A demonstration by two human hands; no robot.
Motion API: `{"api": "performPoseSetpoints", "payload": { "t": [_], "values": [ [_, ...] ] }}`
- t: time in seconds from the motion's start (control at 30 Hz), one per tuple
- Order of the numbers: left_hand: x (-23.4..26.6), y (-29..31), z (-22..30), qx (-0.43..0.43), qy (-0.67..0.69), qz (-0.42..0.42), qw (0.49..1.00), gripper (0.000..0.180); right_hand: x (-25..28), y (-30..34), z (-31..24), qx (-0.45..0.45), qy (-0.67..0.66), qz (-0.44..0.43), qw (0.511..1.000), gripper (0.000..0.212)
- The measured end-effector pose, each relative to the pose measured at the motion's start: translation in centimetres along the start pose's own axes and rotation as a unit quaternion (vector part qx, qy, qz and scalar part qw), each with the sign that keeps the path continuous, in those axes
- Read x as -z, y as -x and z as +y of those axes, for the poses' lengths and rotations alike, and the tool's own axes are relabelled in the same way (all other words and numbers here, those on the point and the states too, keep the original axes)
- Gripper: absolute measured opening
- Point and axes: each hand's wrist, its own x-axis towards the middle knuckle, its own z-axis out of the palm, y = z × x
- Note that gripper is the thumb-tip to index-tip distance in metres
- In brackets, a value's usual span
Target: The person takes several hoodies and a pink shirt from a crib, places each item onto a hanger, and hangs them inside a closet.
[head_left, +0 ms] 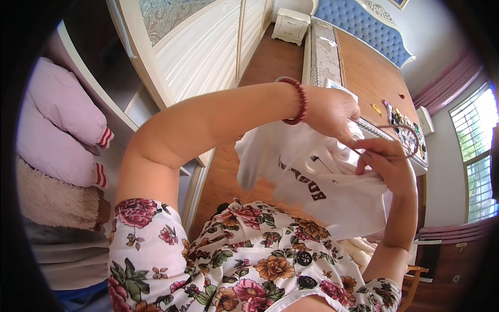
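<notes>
A white T-shirt (pixel 332 205) with dark lettering hangs bunched in front of my body. My left hand (pixel 332 112), a dark red bead bracelet on its wrist, reaches across and is closed at the bunched upper part of the shirt. Close beside it, my right hand (pixel 387 161) pinches thumb against fingers at the shirt's right side. A thin brown curved rod, which looks like a clothes hanger (pixel 415 139), loops out past the right hand, and a slim piece of it shows between both hands' fingertips. The shirt and hands partly hide its remaining length.
Left, an open wardrobe holds a pink padded jacket (pixel 62 125) and a fluffy beige garment (pixel 57 195). Its pale door (pixel 202 57) stands near my left arm. Ahead is a bed frame (pixel 366 62) with a blue headboard, small items on its boards. A wooden chair (pixel 413 286) is at lower right.
</notes>
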Motion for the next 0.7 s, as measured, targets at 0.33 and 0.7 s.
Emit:
{"api": "performPoseSetpoints", "payload": {
  "t": [0.33, 0.7],
  "values": [
    [-11.7, 8.0, -8.4, 0.136, 0.241, 0.292, 0.916, 0.045, 0.6, 5.0, 2.5, 0.021, -0.103, 0.12, 0.987, 0.024],
    [-12.2, 7.4, -9.5, 0.107, 0.491, 0.373, 0.78, 0.016, 0.1, 7.4, 4.4, 0.034, -0.135, 0.141, 0.98, 0.024]
  ]
}}
